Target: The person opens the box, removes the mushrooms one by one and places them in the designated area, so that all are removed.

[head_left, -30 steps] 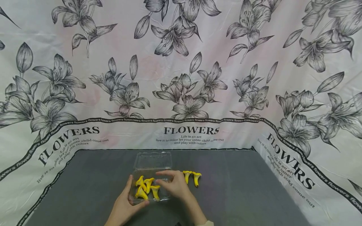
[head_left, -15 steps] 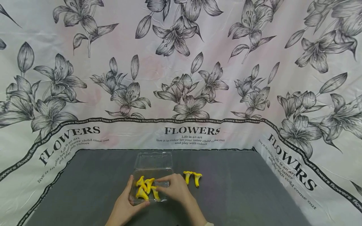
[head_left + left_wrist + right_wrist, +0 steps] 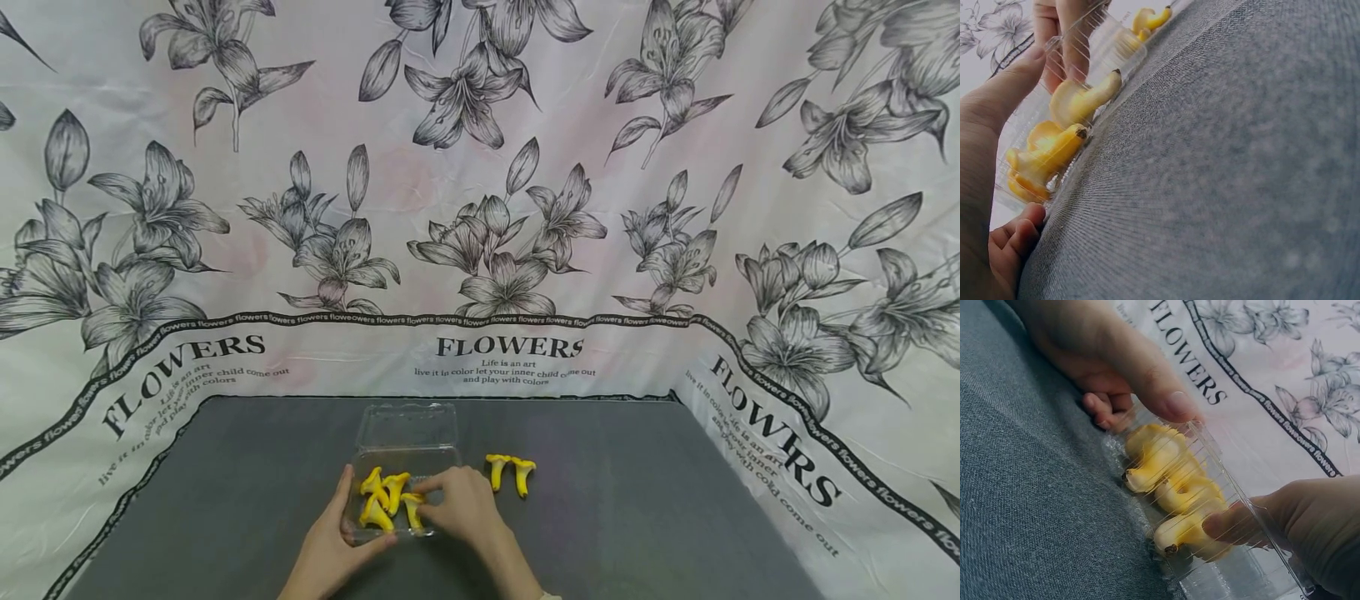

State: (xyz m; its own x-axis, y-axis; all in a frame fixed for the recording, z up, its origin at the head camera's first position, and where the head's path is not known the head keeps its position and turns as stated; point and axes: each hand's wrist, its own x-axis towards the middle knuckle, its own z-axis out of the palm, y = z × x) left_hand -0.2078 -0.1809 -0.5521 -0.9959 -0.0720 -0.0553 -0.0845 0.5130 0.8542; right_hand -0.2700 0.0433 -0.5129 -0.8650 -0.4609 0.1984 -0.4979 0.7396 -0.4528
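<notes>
A clear plastic clamshell box (image 3: 390, 454) stands on the table with its lid tipped back, several yellow chanterelle mushrooms (image 3: 377, 515) lying inside. My left hand (image 3: 327, 533) grips its left side, thumb along the front edge and fingers on the outer wall. Inside the box, my right hand (image 3: 467, 510) pinches the rightmost chanterelle (image 3: 412, 510) at its cap between thumb and fingers. In the right wrist view the thumb presses against that chanterelle (image 3: 1188, 532) behind the clear front wall. The left wrist view shows its dark stem end toward the front.
Two more yellow chanterelles (image 3: 522, 477) lie on the grey table (image 3: 637, 500) just right of the box. A white cloth printed with flowers (image 3: 510, 358) hangs behind and along both sides of the table.
My right hand has come down and slightly toward me, its fingers closing from above onto the rightmost chanterelle in the box. The left hand keeps its grip on the box.
</notes>
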